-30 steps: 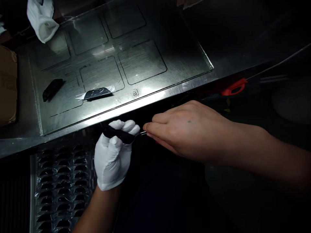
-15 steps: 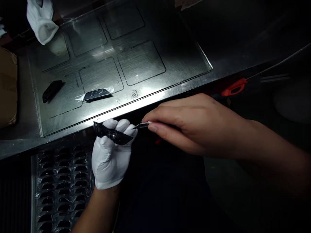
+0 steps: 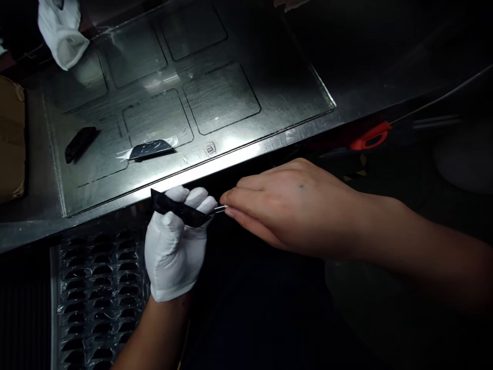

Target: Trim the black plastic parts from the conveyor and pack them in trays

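Observation:
My left hand [image 3: 173, 257], in a white glove, grips a narrow black plastic piece [image 3: 181, 209] with slanted ends, its thumb in front and fingers behind. My bare right hand [image 3: 292, 205] pinches a slim pointed metal tool [image 3: 219, 209]; most of it is hidden in the fingers, so its exact kind is unclear. The tip meets the right end of the black piece, near the gloved fingertips. On the table lie a black piece on clear film [image 3: 152, 149] and, farther left, another dark piece [image 3: 80, 144].
A clear sheet [image 3: 227, 97] covers the metal table [image 3: 292, 134]. A white glove [image 3: 63, 38] lies at the back left, beside a cardboard box [image 3: 11, 139]. Below the edge sits a tray [image 3: 54, 308] of several black pieces. An orange-red handle [image 3: 372, 136] hangs at right.
My right hand has moved slightly left and turned, bringing the tool's tip onto the black piece's right end. My left hand has tilted the piece a little.

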`<act>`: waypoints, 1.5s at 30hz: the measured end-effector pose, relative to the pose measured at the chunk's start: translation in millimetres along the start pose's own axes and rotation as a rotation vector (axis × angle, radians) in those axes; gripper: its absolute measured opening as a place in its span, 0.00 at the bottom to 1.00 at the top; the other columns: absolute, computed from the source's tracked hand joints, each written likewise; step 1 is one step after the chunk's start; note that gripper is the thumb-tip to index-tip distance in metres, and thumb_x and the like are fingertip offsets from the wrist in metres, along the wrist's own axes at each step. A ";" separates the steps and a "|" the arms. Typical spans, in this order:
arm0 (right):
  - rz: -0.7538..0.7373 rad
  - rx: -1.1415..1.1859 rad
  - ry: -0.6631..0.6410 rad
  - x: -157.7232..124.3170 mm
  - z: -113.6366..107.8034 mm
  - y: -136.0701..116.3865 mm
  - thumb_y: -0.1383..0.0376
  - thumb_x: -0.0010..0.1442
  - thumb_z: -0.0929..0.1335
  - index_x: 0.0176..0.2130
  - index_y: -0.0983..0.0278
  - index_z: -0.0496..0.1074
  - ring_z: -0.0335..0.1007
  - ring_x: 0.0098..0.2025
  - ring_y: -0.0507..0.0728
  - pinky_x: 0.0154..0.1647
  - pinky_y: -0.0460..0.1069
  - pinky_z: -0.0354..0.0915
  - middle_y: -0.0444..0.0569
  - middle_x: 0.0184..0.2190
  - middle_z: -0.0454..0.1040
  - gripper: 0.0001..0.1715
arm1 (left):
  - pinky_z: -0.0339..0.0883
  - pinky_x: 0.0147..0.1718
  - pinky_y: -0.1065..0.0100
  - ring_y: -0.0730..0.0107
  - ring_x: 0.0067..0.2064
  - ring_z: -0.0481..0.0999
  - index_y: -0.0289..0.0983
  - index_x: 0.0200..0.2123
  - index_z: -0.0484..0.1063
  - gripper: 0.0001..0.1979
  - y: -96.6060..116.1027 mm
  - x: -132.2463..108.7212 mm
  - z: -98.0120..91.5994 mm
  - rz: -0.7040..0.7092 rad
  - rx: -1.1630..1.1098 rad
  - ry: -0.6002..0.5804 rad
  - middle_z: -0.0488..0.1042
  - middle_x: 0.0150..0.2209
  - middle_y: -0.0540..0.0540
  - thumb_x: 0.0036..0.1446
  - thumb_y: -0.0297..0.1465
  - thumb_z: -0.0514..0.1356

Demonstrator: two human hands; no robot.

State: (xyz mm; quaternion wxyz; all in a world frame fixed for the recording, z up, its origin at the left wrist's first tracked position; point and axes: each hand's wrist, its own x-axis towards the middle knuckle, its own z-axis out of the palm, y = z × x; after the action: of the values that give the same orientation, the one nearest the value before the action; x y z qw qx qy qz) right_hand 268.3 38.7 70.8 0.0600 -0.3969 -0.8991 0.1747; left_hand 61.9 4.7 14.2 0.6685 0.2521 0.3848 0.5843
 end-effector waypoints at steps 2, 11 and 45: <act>-0.002 -0.018 -0.007 -0.2 0.5 0.4 0.66 0.72 0.63 0.46 0.63 0.79 0.75 0.32 0.56 0.30 0.50 0.60 0.47 0.34 0.81 0.15 | 0.80 0.48 0.70 0.71 0.42 0.83 0.38 0.46 0.79 0.14 0.4 -0.2 0.2 0.004 0.000 -0.016 0.83 0.41 0.49 0.60 0.39 0.71; -0.004 -0.016 -0.044 -0.7 0.8 2.4 0.67 0.69 0.66 0.39 0.61 0.77 0.73 0.29 0.56 0.27 0.50 0.52 0.43 0.31 0.79 0.10 | 0.80 0.49 0.68 0.69 0.43 0.84 0.37 0.47 0.80 0.12 -4.1 0.6 -1.4 0.010 0.044 -0.012 0.83 0.44 0.46 0.63 0.36 0.68; -0.017 0.044 -0.043 -2.2 1.1 3.3 0.64 0.72 0.65 0.36 0.62 0.77 0.68 0.26 0.53 0.26 0.50 0.50 0.43 0.29 0.78 0.14 | 0.81 0.49 0.67 0.67 0.43 0.85 0.39 0.48 0.80 0.11 -5.0 -4.2 -3.0 -0.004 0.131 0.007 0.84 0.43 0.47 0.65 0.36 0.66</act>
State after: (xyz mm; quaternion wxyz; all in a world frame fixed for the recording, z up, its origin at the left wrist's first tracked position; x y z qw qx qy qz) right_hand 271.8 38.9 68.7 0.0509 -0.3838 -0.8995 0.2023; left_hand 62.2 -0.7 9.4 0.6505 0.2923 0.4252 0.5574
